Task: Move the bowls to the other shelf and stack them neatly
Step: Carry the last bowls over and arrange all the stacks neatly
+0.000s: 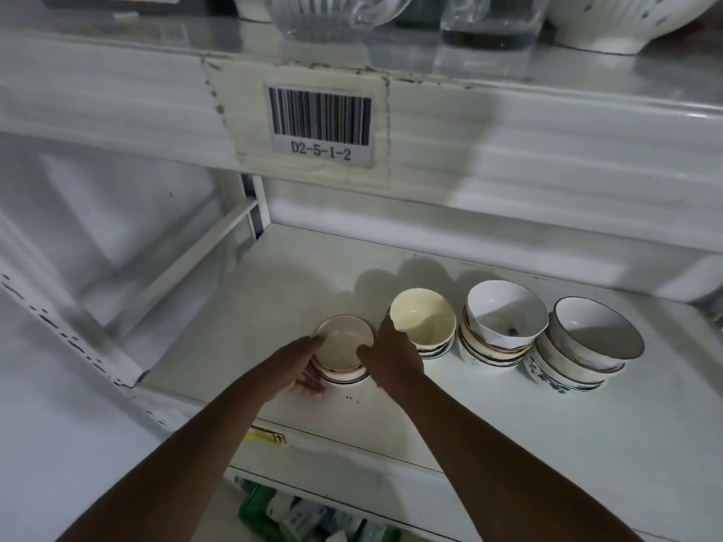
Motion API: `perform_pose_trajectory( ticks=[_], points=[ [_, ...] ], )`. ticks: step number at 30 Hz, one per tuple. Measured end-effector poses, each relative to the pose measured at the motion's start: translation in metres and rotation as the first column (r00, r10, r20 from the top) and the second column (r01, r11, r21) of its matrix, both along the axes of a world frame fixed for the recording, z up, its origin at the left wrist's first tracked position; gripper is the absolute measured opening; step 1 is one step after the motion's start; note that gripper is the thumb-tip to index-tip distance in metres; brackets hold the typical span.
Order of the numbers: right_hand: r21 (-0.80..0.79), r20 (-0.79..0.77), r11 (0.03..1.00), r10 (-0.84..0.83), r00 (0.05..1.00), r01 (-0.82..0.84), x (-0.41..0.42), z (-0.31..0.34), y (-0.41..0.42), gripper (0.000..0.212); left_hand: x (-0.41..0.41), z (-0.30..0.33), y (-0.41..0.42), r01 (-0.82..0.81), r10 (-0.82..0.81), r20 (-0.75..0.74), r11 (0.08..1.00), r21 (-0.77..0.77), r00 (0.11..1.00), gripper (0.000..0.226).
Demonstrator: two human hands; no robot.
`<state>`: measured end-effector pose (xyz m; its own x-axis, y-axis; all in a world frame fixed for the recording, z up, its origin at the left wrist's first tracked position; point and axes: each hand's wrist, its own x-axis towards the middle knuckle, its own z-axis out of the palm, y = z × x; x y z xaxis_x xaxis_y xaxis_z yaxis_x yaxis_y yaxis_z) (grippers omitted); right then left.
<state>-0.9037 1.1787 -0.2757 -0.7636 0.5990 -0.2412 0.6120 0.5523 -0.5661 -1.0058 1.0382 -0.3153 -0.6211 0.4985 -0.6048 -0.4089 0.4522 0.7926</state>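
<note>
Several short stacks of bowls stand in a row on the white lower shelf (489,416). The leftmost stack has a pinkish bowl (342,342) on top. My left hand (303,365) clasps its left side, thumb on the rim, fingers under the stack's side. On the bowl's right edge rests my right hand (391,352), thumb over the rim. To the right stand a cream bowl stack (424,322), a white bowl stack (504,318) with a dark speck inside, and a grey-rimmed bowl stack (590,334) with a floral bowl at the bottom.
The upper shelf edge (508,123) carries a barcode label (321,125) reading D2-5-1-2. On top of it are glass vessels (336,13), (493,21) and a white bowl (626,21). A white upright (258,205) stands at the back left. Green packages (270,510) lie below.
</note>
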Motion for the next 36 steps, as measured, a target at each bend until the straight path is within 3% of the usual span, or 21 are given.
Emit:
perform_pose_trajectory(
  ticks=[3,5,7,11,13,19,23,26,29,32,36],
  points=[
    [-0.008,0.006,1.0,0.004,1.0,-0.004,-0.003,0.001,0.002,0.036,0.0,-0.003,-0.003,-0.026,0.025,0.052,0.999,0.019,0.998,0.065],
    [0.0,0.019,1.0,0.028,0.999,-0.028,-0.007,0.004,0.003,0.028,0.0,-0.006,-0.005,-0.048,0.043,0.087,0.997,0.053,0.995,0.069],
    [0.051,0.06,0.996,0.072,0.996,-0.075,-0.009,0.007,0.002,0.025,0.001,-0.009,-0.007,-0.035,0.03,0.082,0.998,0.058,0.996,0.066],
    [0.346,0.171,0.919,0.138,0.976,-0.19,-0.01,0.012,0.003,0.028,0.002,-0.011,-0.005,0.038,-0.038,-0.007,0.997,0.068,0.999,0.045],
    [0.398,0.173,0.893,0.154,0.973,-0.213,-0.01,0.015,0.002,0.028,0.002,-0.008,-0.003,0.063,-0.059,-0.061,0.996,0.066,0.996,0.04],
    [0.201,0.019,0.974,0.107,0.994,-0.108,-0.006,0.025,0.022,0.024,0.002,-0.001,0.002,0.086,-0.083,-0.105,0.996,0.019,0.991,0.05],
    [0.03,-0.093,0.999,-0.043,0.995,0.046,0.008,0.025,0.049,0.027,0.002,-0.001,0.002,0.109,-0.108,-0.135,0.994,-0.001,0.985,0.037],
    [-0.044,-0.215,0.972,-0.235,0.948,0.231,0.015,0.032,0.063,0.025,0.0,-0.003,0.006,0.045,-0.052,-0.169,0.998,-0.041,0.984,0.028],
    [-0.061,-0.197,0.942,-0.336,0.921,0.331,0.018,0.031,0.066,0.023,-0.001,-0.004,0.014,0.003,-0.017,-0.19,0.997,-0.075,0.982,0.028],
    [-0.17,-0.254,0.91,-0.411,0.875,0.378,0.018,0.02,0.062,0.028,-0.001,-0.002,0.019,-0.049,0.015,-0.284,0.992,-0.116,0.959,0.025],
    [-0.186,-0.247,0.904,-0.423,0.872,0.386,0.022,0.015,0.061,0.027,0.001,0.001,0.019,-0.072,0.036,-0.323,0.992,-0.101,0.946,0.022]
  ],
)
